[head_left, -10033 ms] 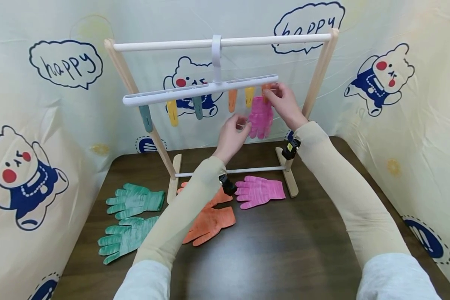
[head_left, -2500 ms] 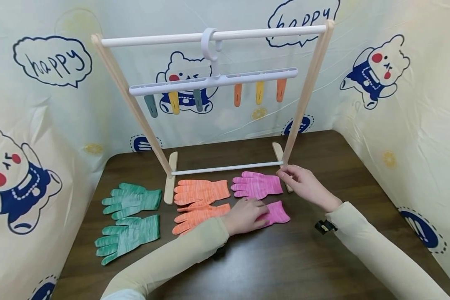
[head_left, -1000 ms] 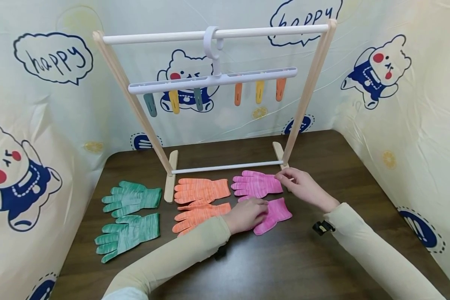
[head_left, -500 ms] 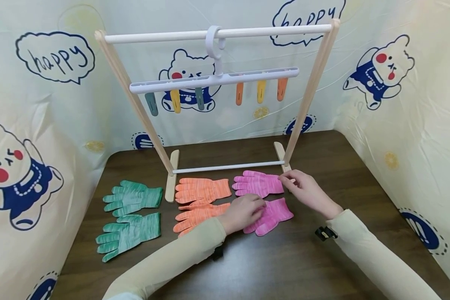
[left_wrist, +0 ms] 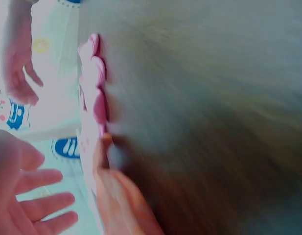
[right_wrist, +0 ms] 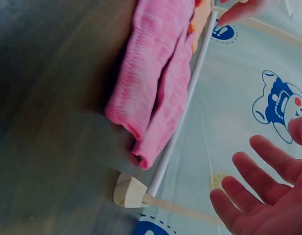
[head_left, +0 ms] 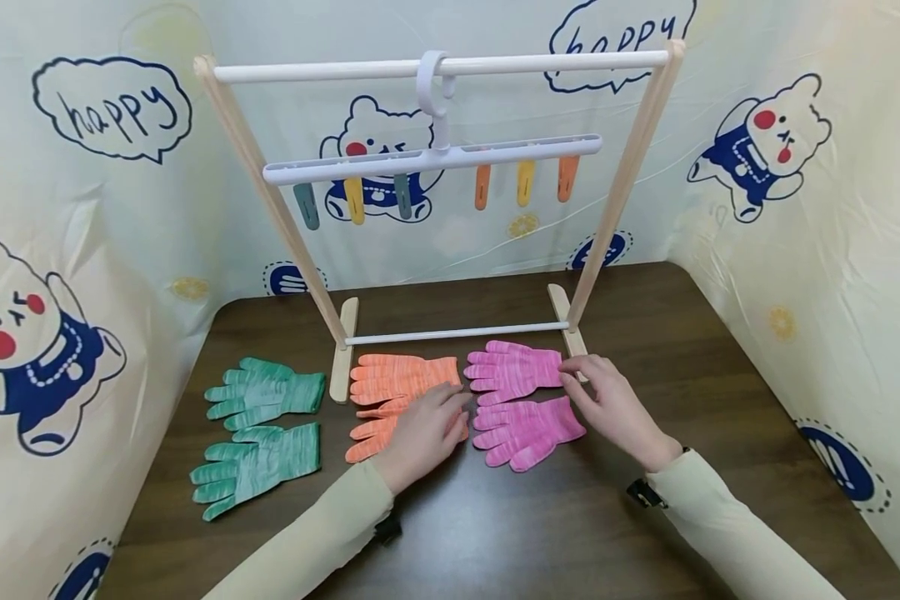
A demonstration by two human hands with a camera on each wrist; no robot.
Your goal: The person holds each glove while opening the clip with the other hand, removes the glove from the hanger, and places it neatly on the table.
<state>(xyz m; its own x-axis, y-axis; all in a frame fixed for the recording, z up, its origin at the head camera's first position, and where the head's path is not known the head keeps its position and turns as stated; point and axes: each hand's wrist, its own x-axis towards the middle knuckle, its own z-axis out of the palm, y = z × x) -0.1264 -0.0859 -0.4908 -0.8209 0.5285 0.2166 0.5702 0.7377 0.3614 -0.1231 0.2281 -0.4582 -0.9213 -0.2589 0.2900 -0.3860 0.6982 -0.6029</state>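
Note:
My left hand (head_left: 422, 433) is above the lower orange glove (head_left: 371, 435) and hides much of it. In the left wrist view its fingers (left_wrist: 40, 200) are spread and hold nothing. My right hand (head_left: 613, 404) hovers by the cuffs of two pink gloves, the upper (head_left: 513, 369) and the lower (head_left: 527, 432). Its fingers (right_wrist: 261, 166) are loose and apart from the gloves in the right wrist view. The upper orange glove (head_left: 401, 377) lies beside the pink pair. Two green gloves, one upper (head_left: 266, 392) and one lower (head_left: 258, 467), lie flat at the left.
A wooden rack (head_left: 626, 187) with a white top bar (head_left: 330, 70) stands at the back of the dark table (head_left: 540, 533). From the bar hangs a white hanger (head_left: 360, 169) with several clips, among them an orange clip (head_left: 567, 179) and a teal clip (head_left: 307, 206).
Ten seconds ago a pink glove was up at the hanger's right-end clip; now both pink gloves lie on the table. My left hand has just moved left off the lower pink glove.

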